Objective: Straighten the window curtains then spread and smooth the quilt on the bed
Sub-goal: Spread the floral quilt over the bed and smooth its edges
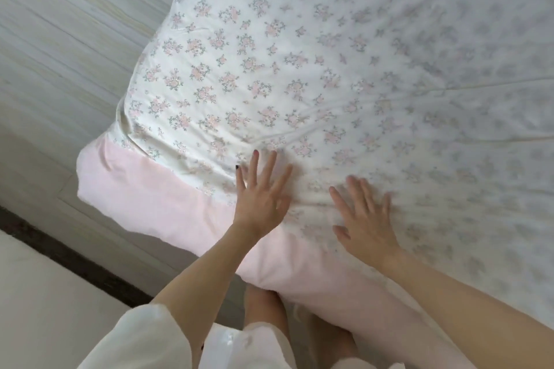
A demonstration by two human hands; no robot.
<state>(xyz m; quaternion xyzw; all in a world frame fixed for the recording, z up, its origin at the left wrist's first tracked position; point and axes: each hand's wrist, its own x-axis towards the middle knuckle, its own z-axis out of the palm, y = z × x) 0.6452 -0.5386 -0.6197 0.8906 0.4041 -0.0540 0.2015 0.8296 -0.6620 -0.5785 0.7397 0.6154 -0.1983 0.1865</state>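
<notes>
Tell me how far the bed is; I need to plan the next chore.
Done: the quilt lies spread across the bed. In hand: the left hand and right hand press flat near its pink border. Left: creases further right. No curtains in view.

Soft matt floral cloth quilt (299, 69), slightly creased; pale wood-grain floor (66, 24), smooth.

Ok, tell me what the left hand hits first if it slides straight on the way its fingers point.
The left hand meets creases in the quilt just past its fingertips, then only more quilt, it seems.
</notes>
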